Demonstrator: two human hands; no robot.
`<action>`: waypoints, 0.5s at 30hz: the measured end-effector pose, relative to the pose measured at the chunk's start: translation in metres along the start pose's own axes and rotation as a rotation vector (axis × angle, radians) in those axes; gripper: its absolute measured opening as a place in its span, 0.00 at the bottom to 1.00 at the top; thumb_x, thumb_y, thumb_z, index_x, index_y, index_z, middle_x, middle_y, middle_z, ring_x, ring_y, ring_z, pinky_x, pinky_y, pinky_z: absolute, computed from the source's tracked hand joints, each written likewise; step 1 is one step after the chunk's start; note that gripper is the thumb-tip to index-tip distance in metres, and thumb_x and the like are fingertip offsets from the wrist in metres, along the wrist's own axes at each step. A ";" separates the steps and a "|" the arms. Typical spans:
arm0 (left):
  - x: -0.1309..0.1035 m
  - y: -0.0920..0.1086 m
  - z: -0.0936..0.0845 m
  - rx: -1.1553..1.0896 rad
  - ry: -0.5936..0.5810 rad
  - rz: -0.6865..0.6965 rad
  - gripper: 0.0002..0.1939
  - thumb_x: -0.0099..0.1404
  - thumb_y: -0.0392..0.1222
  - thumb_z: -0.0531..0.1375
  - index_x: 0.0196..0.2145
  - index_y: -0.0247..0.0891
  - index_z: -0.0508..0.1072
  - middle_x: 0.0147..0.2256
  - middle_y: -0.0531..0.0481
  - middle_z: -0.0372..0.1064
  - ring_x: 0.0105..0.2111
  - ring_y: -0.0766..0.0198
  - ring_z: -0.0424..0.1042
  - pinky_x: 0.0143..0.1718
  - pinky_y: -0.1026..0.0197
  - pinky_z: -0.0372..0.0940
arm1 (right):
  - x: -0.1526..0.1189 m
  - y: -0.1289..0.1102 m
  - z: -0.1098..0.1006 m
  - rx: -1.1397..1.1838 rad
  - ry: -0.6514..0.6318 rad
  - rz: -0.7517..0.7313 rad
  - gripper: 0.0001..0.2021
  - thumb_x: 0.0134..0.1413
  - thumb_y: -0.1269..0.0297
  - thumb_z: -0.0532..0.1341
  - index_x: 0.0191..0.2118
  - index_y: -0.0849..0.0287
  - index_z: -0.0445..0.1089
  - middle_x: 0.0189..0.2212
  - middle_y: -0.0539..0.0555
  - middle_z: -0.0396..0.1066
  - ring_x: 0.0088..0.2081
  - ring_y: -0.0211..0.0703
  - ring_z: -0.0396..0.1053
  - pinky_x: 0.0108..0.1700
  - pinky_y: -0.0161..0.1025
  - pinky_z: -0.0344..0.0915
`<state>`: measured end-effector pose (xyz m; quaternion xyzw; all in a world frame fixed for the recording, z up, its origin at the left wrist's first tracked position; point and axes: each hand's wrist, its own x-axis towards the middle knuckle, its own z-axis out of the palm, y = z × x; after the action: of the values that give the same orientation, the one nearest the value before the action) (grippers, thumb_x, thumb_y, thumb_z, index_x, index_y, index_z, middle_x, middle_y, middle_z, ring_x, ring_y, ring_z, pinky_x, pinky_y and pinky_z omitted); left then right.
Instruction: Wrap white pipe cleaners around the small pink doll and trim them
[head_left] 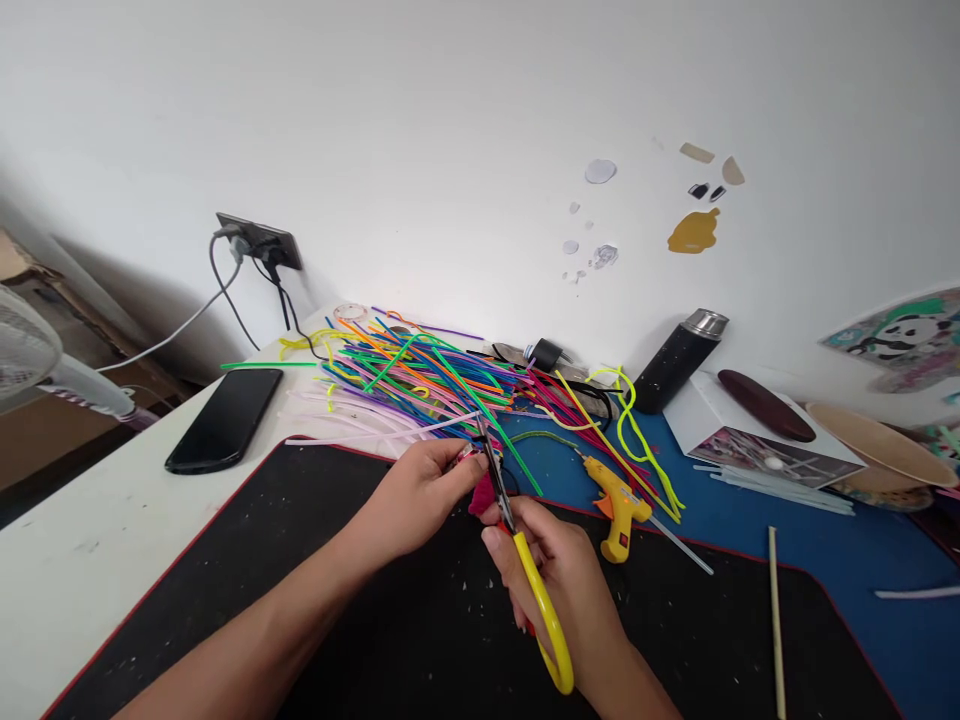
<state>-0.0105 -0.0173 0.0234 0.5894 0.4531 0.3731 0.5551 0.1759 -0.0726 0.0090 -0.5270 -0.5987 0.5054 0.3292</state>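
My right hand (566,580) grips a pair of scissors (541,605) by its yellow handle, with some red showing near the pivot. The blades point away from me, their tips close to the fingers of my left hand (420,490). Pinched in that hand is a small magenta craft piece (482,497), partly covered by the fingers and blades. A thin dark strand shows beside the blades. Whether the blades touch the piece, I cannot tell. Just beyond my hands lies a heap of coloured pipe cleaners (427,365).
A black mat (360,630) with red edging lies under my hands. To its right are a yellow glue gun (619,505) and a thin stick (777,620). A phone (225,420) lies at left. Farther back stand a black flask (679,365) and a white box (720,415).
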 end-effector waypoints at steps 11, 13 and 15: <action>0.001 0.000 -0.001 -0.008 0.005 -0.038 0.21 0.67 0.56 0.60 0.23 0.41 0.63 0.21 0.60 0.54 0.23 0.68 0.49 0.25 0.63 0.48 | 0.001 0.006 0.001 -0.043 0.021 -0.052 0.18 0.65 0.45 0.66 0.44 0.57 0.77 0.16 0.42 0.58 0.13 0.34 0.58 0.16 0.30 0.57; 0.000 0.000 -0.001 -0.015 0.021 -0.046 0.22 0.66 0.56 0.61 0.22 0.41 0.61 0.21 0.60 0.52 0.22 0.68 0.48 0.25 0.62 0.47 | 0.001 0.007 0.001 -0.050 0.030 -0.049 0.18 0.65 0.45 0.66 0.44 0.57 0.77 0.16 0.43 0.59 0.14 0.34 0.59 0.17 0.30 0.57; 0.000 0.000 -0.001 -0.020 0.019 -0.050 0.22 0.66 0.56 0.61 0.22 0.41 0.61 0.21 0.60 0.52 0.22 0.68 0.48 0.25 0.62 0.47 | 0.001 0.009 0.001 -0.056 0.035 -0.053 0.18 0.66 0.46 0.65 0.45 0.57 0.77 0.16 0.43 0.60 0.14 0.35 0.60 0.17 0.30 0.57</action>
<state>-0.0112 -0.0171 0.0238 0.5686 0.4692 0.3693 0.5658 0.1771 -0.0729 0.0002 -0.5285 -0.6206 0.4703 0.3381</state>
